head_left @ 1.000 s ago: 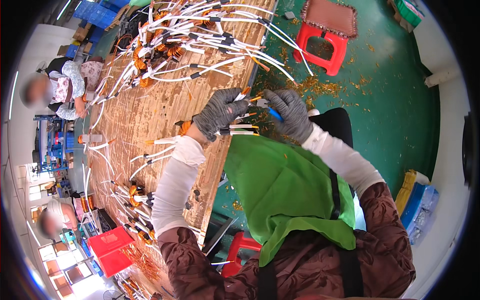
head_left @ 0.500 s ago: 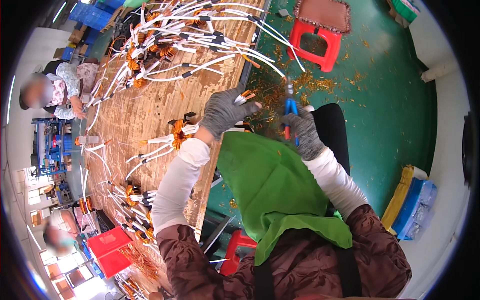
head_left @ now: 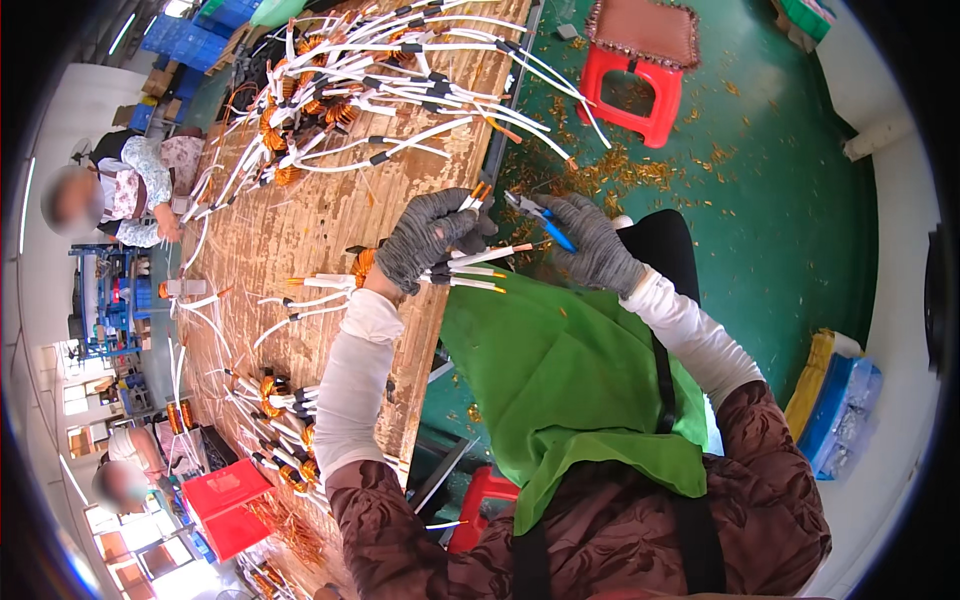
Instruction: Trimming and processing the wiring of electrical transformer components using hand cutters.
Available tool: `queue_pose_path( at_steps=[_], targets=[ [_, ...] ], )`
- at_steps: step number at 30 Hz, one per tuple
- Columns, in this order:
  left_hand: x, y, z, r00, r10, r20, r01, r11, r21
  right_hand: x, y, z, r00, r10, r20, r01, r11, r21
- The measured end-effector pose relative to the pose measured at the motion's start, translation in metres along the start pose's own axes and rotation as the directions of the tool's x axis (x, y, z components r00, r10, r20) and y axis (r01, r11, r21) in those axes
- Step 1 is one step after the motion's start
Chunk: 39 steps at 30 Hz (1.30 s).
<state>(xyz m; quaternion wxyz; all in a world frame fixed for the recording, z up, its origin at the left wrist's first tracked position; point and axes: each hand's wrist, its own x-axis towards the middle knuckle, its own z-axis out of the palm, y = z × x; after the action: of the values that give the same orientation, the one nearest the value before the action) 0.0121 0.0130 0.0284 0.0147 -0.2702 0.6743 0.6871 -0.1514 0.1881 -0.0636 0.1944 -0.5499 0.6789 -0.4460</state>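
Observation:
My left hand [head_left: 428,240], in a grey glove, is closed around white-sleeved wire leads [head_left: 478,197] at the table's right edge, their bare copper tips sticking up past the fingers. The leads appear to belong to a copper-wound ring coil [head_left: 364,266], partly hidden under my wrist. More white leads with copper ends [head_left: 490,268] come out below that hand, over the green apron. In my gloved right hand [head_left: 597,245] are blue-handled pliers [head_left: 548,226]. Their jaws point left toward the copper tips, a short gap away.
A heap of coils with white leads [head_left: 400,85] covers the table's [head_left: 330,215] far end; more coils [head_left: 275,400] lie nearer left. A red stool [head_left: 655,105] with a cushion stands on the green floor among copper scraps [head_left: 640,170]. Two people sit across the table.
My right hand has turned the pliers from pointing up to pointing left, closer to the leads. My left hand has shifted slightly left, and more lead ends show beneath it.

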Motion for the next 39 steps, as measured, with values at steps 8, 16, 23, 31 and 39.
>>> queue_pose_path(
  at_steps=[8, 16, 23, 31, 39],
  targets=[
    [-0.001, 0.003, 0.004, 0.993, 0.069, -0.095, -0.069, 0.998, -0.003, 0.014, -0.005, 0.011, 0.994, -0.096, 0.047, 0.092, 0.992, 0.092],
    [-0.005, 0.004, 0.011, 0.985, 0.016, -0.17, -0.028, 0.997, -0.069, 0.02, -0.01, 0.01, 0.975, -0.215, -0.059, 0.215, 0.977, -0.006],
    [0.002, -0.019, 0.024, 0.906, 0.205, -0.371, -0.16, 0.976, 0.148, 0.013, -0.025, 0.006, 0.977, -0.161, -0.136, 0.134, 0.973, -0.186],
    [-0.012, -0.004, 0.014, 0.956, 0.155, -0.247, -0.098, 0.968, 0.229, 0.0, -0.03, 0.008, 0.99, 0.046, 0.137, -0.106, 0.877, 0.469],
    [-0.021, 0.001, 0.005, 0.991, -0.049, -0.123, 0.05, 0.999, 0.004, 0.046, -0.008, 0.001, 0.799, -0.598, -0.064, 0.561, 0.779, -0.28]
  ],
)
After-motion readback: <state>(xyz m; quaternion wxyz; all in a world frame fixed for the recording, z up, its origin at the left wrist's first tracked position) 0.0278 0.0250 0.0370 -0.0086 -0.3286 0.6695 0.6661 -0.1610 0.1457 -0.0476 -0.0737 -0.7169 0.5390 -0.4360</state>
